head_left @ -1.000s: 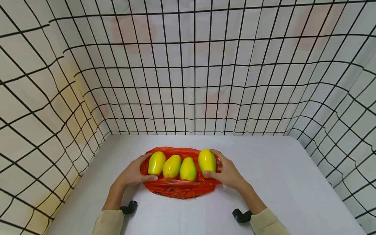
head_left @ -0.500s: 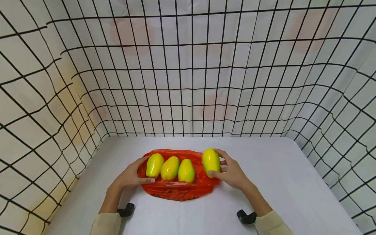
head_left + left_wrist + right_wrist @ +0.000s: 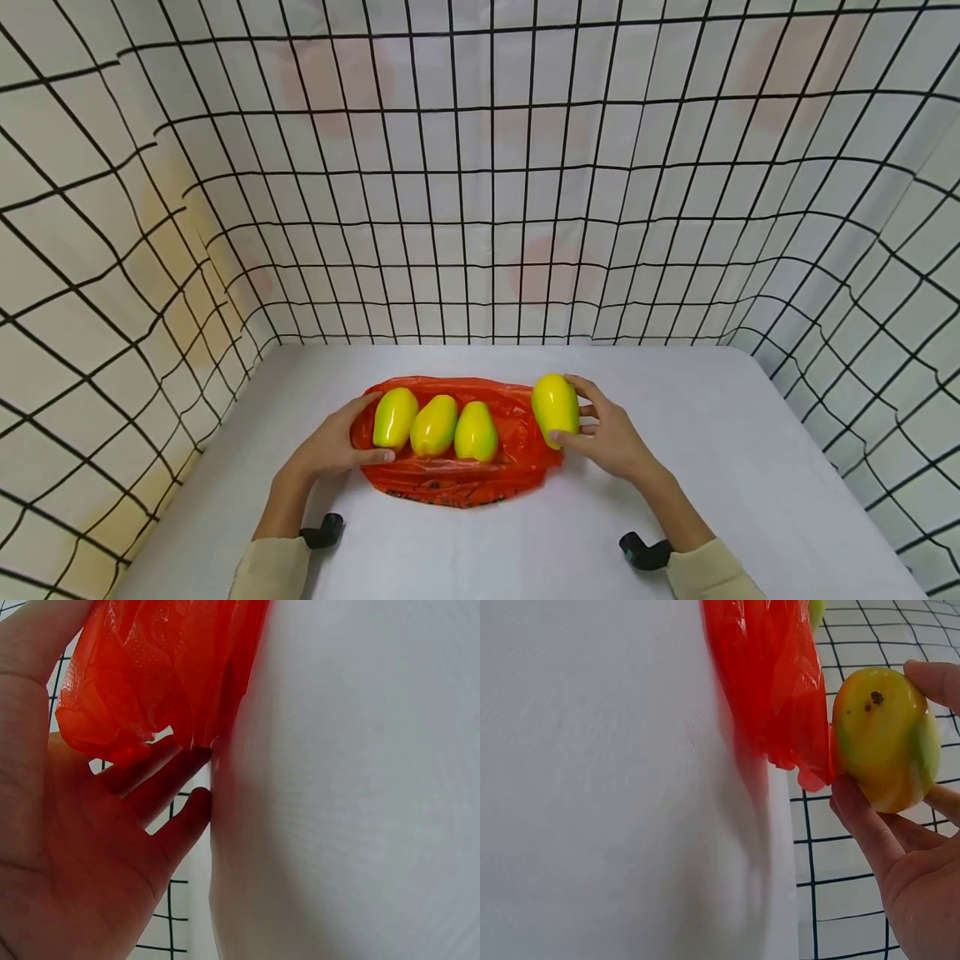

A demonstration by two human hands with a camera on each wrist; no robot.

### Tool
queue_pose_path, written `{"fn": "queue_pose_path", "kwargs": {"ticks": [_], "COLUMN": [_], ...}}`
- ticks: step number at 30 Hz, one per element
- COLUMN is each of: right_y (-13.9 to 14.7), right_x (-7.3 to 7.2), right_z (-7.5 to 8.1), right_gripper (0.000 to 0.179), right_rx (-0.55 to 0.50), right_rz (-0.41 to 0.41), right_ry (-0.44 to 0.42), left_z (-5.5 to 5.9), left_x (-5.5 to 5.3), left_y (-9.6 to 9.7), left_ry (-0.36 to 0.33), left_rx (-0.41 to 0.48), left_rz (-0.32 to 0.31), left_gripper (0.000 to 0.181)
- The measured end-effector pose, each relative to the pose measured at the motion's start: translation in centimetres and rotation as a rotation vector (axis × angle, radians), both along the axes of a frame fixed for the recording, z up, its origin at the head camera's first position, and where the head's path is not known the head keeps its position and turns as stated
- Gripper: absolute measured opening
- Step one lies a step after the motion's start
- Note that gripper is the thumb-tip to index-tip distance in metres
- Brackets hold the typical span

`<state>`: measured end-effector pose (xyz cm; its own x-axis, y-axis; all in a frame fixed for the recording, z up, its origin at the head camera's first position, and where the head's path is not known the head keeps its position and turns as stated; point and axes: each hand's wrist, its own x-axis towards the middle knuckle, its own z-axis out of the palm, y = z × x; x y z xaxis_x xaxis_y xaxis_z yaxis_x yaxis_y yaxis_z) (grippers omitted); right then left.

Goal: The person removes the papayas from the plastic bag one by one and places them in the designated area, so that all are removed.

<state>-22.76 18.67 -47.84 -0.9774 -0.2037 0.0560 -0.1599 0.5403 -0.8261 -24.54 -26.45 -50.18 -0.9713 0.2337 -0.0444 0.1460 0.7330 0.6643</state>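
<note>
A red plastic bag (image 3: 517,433) lies flattened on the white table, also seen as red film (image 3: 172,667) in the left wrist view. Three yellow-green mangoes rest on it in a row: a left mango (image 3: 396,418), a middle mango (image 3: 433,427) and a right mango (image 3: 476,432). My left hand (image 3: 337,440) holds the bag's left end, thumb in front and fingers behind, beside the left mango. My right hand (image 3: 611,437) grips another mango (image 3: 556,408) between thumb and fingers at the bag's right edge. Its dark-spotted end (image 3: 877,697) shows in the right wrist view.
Black wire mesh (image 3: 472,242) with white sheeting behind it rises at the back and both sides of the white table (image 3: 712,433). A black camera mount sits on the left wrist (image 3: 324,531) and another on the right wrist (image 3: 643,552).
My right hand has carried its mango rightward, away from the three others, to the bag's right edge. The left hand has stayed at the bag's left end.
</note>
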Motion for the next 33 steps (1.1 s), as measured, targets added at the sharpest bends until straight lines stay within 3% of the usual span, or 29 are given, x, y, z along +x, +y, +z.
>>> {"fn": "queue_pose_path", "kwargs": {"ticks": [23, 33], "right_y": [3.7, 4.2], "right_x": [0.2, 0.4], "right_z": [-0.5, -0.8], "right_gripper": [0.09, 0.091], "right_rx": [0.045, 0.061], "right_rz": [-0.024, -0.05], "right_ry": [0.034, -0.012], "left_z": [0.3, 0.1], "left_x": [0.2, 0.1], "left_y": [-0.2, -0.3], "left_ry": [-0.016, -0.019], "left_rx": [-0.013, -0.016], "left_rz": [0.008, 0.007], "left_gripper": [0.117, 0.119]}}
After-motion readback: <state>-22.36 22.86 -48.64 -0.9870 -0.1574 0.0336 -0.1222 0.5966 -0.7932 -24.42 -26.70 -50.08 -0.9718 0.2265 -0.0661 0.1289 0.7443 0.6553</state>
